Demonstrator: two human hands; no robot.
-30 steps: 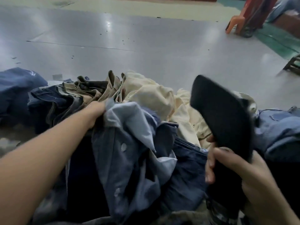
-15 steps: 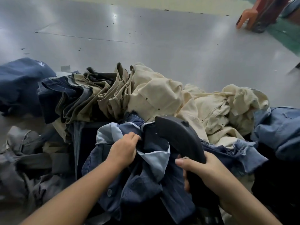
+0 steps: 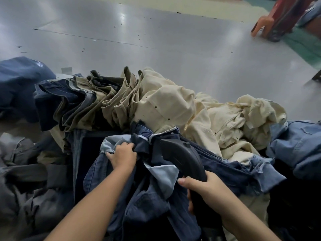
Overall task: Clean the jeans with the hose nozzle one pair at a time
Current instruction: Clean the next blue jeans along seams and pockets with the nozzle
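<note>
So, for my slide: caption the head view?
Left hand bunches blue jeans while right hand aims the black nozzle.

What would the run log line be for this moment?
left hand: grips blue jeans | right hand: holds black nozzle, tip at waistband | cream pile: behind

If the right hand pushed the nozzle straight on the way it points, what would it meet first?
Probably the dark blue jeans that the left hand grips, just ahead of the nozzle held by the right hand; depth is unclear.

nozzle (image 3: pixel 182 159) tip buried in jeans (image 3: pixel 139 197), red chair (image 3: pixel 278 18) cropped
</note>
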